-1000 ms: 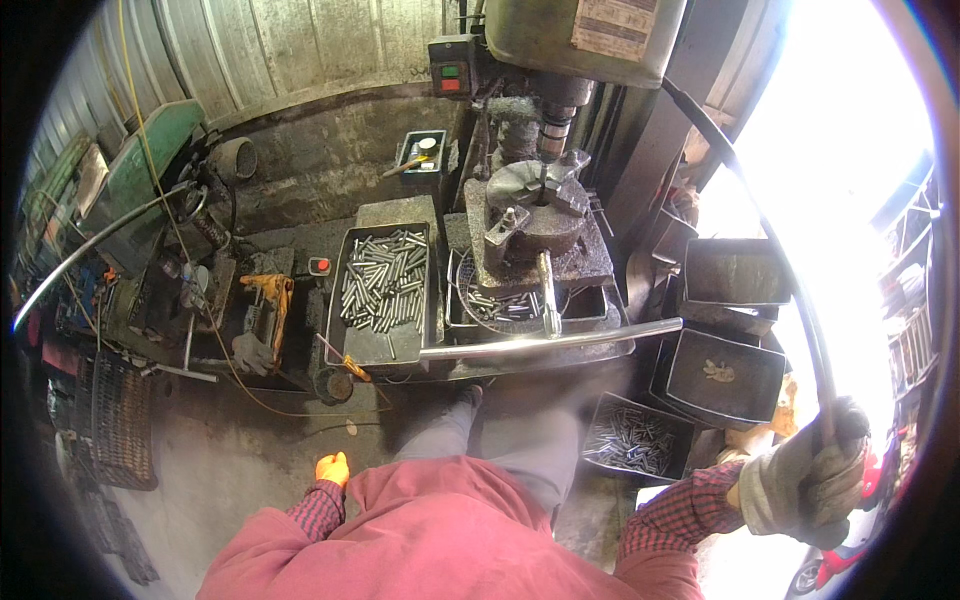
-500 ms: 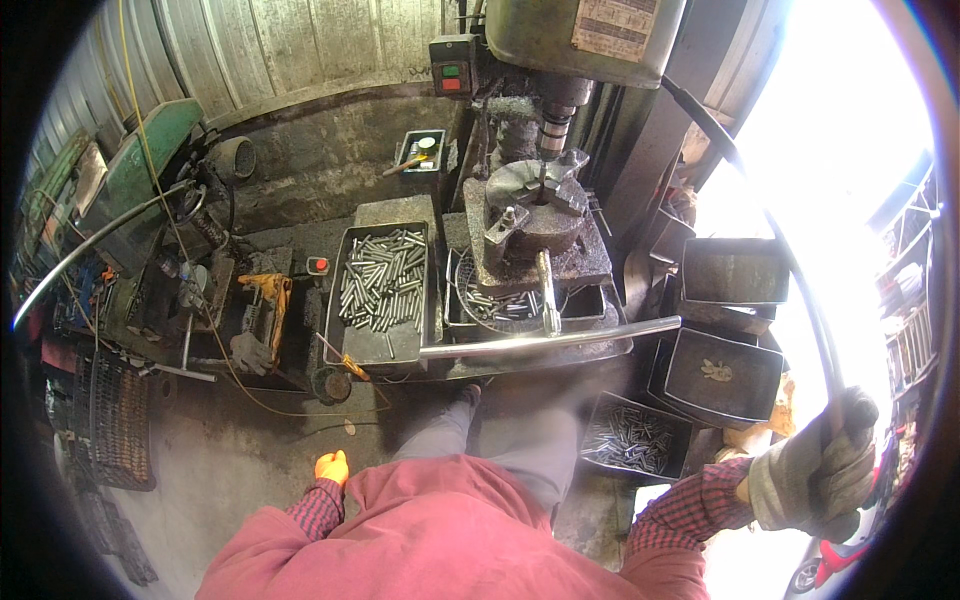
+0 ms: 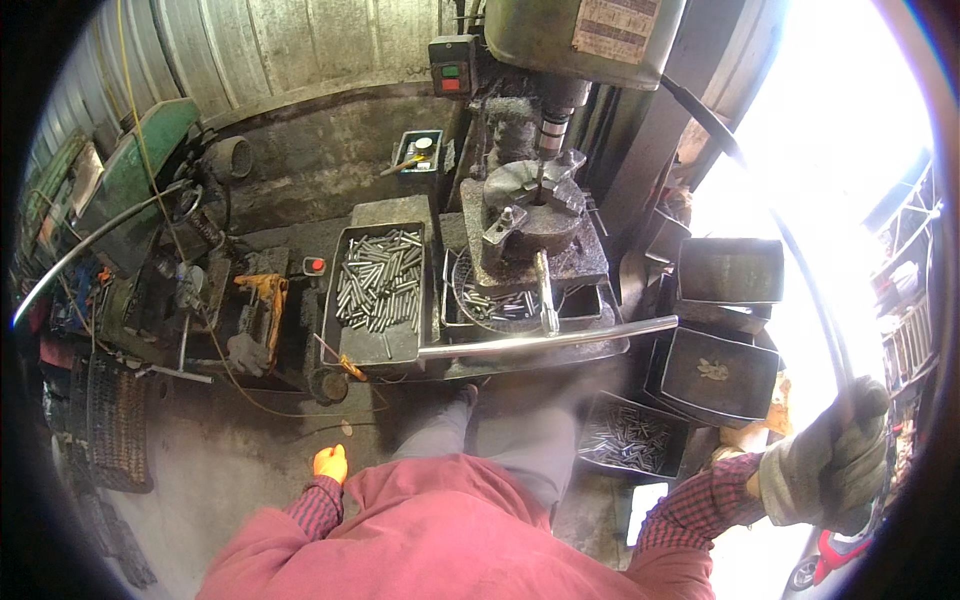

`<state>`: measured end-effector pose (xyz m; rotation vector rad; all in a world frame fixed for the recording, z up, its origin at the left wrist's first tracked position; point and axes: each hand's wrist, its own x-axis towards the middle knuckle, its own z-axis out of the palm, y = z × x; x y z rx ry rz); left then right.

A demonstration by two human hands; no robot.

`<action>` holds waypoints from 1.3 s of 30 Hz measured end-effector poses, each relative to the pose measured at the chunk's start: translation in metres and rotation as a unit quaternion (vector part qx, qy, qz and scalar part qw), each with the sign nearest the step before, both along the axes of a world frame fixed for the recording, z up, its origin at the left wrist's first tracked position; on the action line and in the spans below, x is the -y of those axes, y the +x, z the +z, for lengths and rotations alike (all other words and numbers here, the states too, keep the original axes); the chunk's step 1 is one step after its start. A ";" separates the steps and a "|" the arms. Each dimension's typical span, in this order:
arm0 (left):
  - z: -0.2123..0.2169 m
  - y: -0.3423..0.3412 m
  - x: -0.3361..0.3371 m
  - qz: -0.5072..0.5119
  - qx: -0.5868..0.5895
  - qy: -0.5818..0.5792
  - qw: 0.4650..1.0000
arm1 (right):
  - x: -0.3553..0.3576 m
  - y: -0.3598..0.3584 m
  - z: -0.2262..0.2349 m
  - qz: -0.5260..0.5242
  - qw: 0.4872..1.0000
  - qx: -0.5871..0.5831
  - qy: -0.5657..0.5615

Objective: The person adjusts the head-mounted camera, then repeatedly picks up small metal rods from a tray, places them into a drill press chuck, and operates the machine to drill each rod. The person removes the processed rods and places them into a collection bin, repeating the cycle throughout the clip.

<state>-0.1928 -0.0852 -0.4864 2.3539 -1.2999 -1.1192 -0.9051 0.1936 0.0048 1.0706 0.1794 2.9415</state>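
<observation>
My right hand (image 3: 830,465), in a grey work glove, is wrapped round the lower end of a long curved lever (image 3: 800,265) at the right. The lever runs up to the drill press head (image 3: 570,35). Under it the spindle's drill bit (image 3: 541,185) points down into a three-jaw chuck (image 3: 528,205) on the press table; I cannot tell whether a workpiece sits in the jaws. My left hand (image 3: 330,463), in an orange glove, is closed beside my body at the left, away from the machine. Whatever it may hold is hidden.
A tray of short metal pins (image 3: 380,280) stands left of the press. A long shiny bar (image 3: 550,337) crosses in front of the table. Dark bins (image 3: 722,365) are stacked at the right, beside a bin of pins (image 3: 630,437). A switch box (image 3: 453,68) hangs behind.
My right hand has shifted slightly right with the lever's end. The drill bit looks slightly lower at the chuck. My left hand stays about where it was.
</observation>
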 end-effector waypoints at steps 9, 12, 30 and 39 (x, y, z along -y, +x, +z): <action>0.276 -0.170 0.088 -0.230 -0.393 -0.311 0.834 | 0.066 0.089 0.072 0.833 0.317 -0.072 -0.449; 0.339 -0.224 0.106 -0.455 -0.261 -0.375 0.764 | 0.054 0.077 0.087 0.920 0.266 0.068 -0.278; 0.302 -0.323 0.145 -0.658 0.052 -0.340 0.670 | 0.022 0.018 0.084 0.415 0.900 -0.085 -0.101; 0.259 -0.331 0.138 -0.630 0.021 -0.233 0.740 | 0.211 0.020 -0.118 -0.053 0.804 -0.073 0.587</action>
